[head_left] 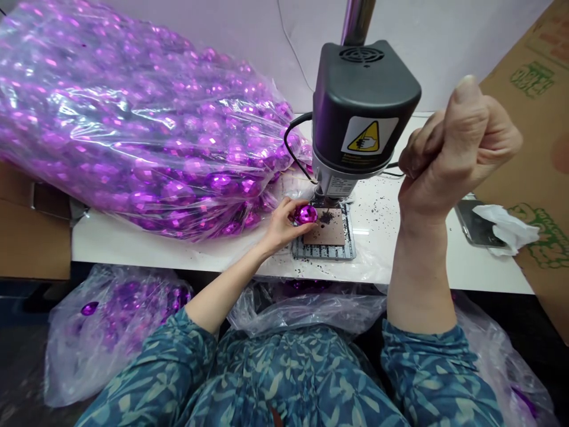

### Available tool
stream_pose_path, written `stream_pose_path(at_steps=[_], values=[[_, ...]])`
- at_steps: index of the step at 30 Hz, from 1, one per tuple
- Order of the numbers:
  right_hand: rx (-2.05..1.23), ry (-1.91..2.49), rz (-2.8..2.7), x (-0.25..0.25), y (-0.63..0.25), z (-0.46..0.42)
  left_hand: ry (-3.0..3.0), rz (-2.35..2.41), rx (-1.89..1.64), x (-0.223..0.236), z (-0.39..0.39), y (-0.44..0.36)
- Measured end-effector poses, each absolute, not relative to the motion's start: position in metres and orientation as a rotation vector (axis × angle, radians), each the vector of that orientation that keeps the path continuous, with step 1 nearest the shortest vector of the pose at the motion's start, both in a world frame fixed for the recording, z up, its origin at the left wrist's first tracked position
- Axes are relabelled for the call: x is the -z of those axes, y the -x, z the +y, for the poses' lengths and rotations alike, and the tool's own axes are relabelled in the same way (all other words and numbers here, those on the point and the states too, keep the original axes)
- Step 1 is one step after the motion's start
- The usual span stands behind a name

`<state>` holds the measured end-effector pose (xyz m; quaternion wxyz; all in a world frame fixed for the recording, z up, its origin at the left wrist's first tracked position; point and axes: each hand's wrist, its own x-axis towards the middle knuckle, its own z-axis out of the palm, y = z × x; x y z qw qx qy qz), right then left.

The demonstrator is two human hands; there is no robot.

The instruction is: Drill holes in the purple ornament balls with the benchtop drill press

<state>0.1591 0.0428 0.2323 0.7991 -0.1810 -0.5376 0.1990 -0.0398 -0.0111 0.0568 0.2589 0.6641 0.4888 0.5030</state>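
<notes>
Yellow hand-warning sign [370, 136] on machine [364, 77]

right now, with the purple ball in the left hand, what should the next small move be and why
Probably ease the purple ball slightly right, toward the dark shavings: the left hand holds it at the left side of the brown board, while the shavings are heaped below the machine head, which suggests the working point is there.

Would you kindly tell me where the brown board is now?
In the head view, the brown board lies just right of centre on the slotted base, under the drill head, beside the purple ball in the left hand.
</notes>
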Motion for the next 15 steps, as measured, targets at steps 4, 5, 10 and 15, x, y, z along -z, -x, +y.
stream_pose_path(at_steps=[4, 5, 10, 15], values=[[-0.415, 0.374, -1.163, -0.232, -0.159, 0.042, -1.414, 1.119, -1.344, -0.057, -0.012, 0.032], [-0.413, 0.371, -1.161, -0.231, -0.159, 0.042, -1.268, 1.052, -1.331, -0.058, -0.012, 0.031], [-0.392, 0.357, -1.174, -0.228, -0.16, 0.043, -0.68, 0.801, -1.231, -0.056, -0.018, 0.034], [-0.378, 0.37, -1.188, -0.227, -0.16, 0.043, -0.724, 0.943, -1.293, -0.044, -0.02, 0.032]])
